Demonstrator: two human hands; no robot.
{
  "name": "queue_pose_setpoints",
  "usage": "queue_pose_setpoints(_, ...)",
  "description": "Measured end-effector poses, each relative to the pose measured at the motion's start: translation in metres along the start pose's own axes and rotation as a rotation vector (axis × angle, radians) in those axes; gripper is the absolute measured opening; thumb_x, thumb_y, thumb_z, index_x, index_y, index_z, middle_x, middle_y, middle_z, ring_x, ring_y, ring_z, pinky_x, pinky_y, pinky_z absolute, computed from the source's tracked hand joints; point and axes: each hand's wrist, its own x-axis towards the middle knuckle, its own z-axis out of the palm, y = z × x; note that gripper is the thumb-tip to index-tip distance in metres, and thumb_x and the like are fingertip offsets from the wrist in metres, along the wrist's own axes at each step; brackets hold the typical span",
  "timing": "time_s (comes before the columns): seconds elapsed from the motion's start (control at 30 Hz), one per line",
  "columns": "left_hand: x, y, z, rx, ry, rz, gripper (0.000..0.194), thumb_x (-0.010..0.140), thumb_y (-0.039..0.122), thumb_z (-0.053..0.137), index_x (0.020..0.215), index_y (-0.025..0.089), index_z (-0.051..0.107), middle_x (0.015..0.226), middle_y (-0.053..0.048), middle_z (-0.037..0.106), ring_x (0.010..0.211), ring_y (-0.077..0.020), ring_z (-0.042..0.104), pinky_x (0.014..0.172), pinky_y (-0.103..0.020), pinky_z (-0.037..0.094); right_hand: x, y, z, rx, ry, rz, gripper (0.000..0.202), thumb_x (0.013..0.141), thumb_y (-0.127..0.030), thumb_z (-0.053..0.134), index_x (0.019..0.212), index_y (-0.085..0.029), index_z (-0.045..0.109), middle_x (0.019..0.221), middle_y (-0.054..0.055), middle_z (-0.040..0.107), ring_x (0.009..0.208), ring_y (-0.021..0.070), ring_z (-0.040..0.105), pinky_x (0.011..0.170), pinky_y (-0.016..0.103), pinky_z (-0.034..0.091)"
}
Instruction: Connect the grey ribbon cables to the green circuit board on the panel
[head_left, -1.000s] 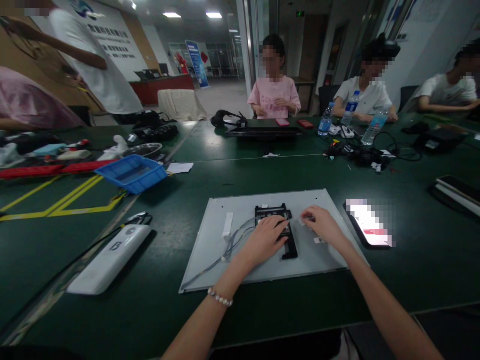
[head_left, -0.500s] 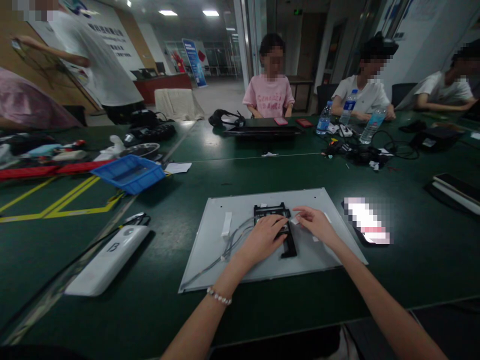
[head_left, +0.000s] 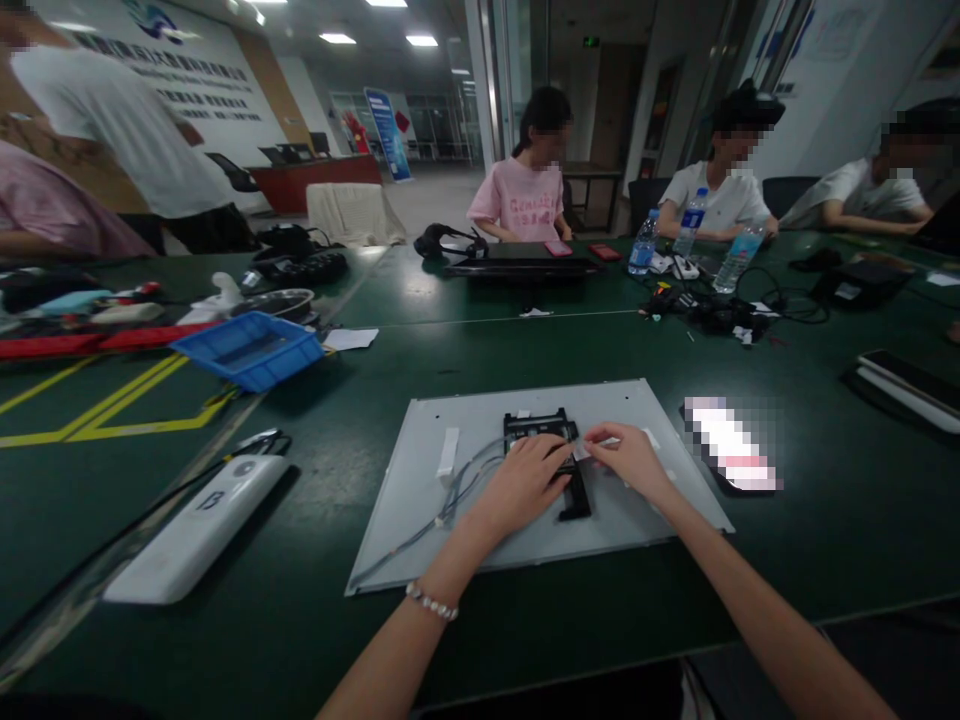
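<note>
On a light grey panel (head_left: 420, 440) lies a black frame-like part (head_left: 576, 498), partly covered by my left hand (head_left: 525, 480). That hand rests palm down with its fingers spread over the part. My right hand (head_left: 626, 460) is at the part's right side, thumb and index finger pinched on a small white piece (head_left: 581, 452). Grey cables (head_left: 469, 475) run from the part to the panel's lower left corner. A white strip (head_left: 448, 452) lies on the panel to the left of the cables.
A white power bank (head_left: 202, 525) with a cable is at the left, a blue basket (head_left: 259, 350) behind it. A lit phone (head_left: 727, 445) lies right of the panel. Bottles (head_left: 739, 258) and black cables stand or lie farther back. People are around the table.
My right thumb and index finger have come together on the white piece, closer to the black part. My left hand stays on the part. The standing person at the left has moved left.
</note>
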Motion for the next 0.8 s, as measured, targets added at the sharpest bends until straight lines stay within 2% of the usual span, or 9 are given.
queue_pose_setpoints(0.2,0.000,0.001,-0.001,-0.022,0.003,-0.019,0.043,0.090,0.028,0.046,0.132,0.023,0.038,0.129,-0.007,0.049,0.120,-0.0233,0.044,0.103,-0.041,0.033,0.000,-0.002,-0.004,-0.052,0.047,-0.090,0.017,0.069,-0.030,0.064,0.079,-0.016,0.069,0.078,0.005,0.071,0.074,0.0189,0.067,0.073,0.032,0.053)
queue_pose_setpoints(0.37,-0.002,-0.001,0.000,-0.038,0.010,-0.046,0.051,0.089,0.029,0.045,0.138,0.024,0.030,0.131,-0.007,0.049,0.121,-0.0238,0.045,0.103,-0.042,0.033,0.001,-0.004,-0.004,0.038,0.026,0.044,0.023,0.069,-0.035,0.064,0.082,-0.016,0.068,0.075,0.007,0.071,0.069,0.0201,0.067,0.051,0.026,0.050)
queue_pose_setpoints(0.6,-0.001,0.000,-0.002,-0.020,0.001,-0.017,0.045,0.090,0.026,0.043,0.135,0.025,0.035,0.129,-0.006,0.049,0.120,-0.0236,0.045,0.103,-0.042,0.033,-0.001,-0.001,0.005,-0.045,-0.020,-0.011,0.021,0.072,-0.034,0.061,0.081,-0.017,0.068,0.070,0.004,0.069,0.059,0.0175,0.065,0.044,0.023,0.046)
queue_pose_setpoints(0.8,0.001,0.004,-0.006,0.027,-0.019,0.025,0.034,0.091,0.023,0.041,0.125,0.025,0.047,0.124,-0.006,0.050,0.117,-0.0243,0.045,0.100,-0.043,0.035,-0.004,-0.007,0.008,-0.287,0.036,-0.187,0.013,0.075,-0.027,0.061,0.081,-0.019,0.070,0.080,0.004,0.070,0.063,0.0160,0.064,0.065,0.028,0.049)
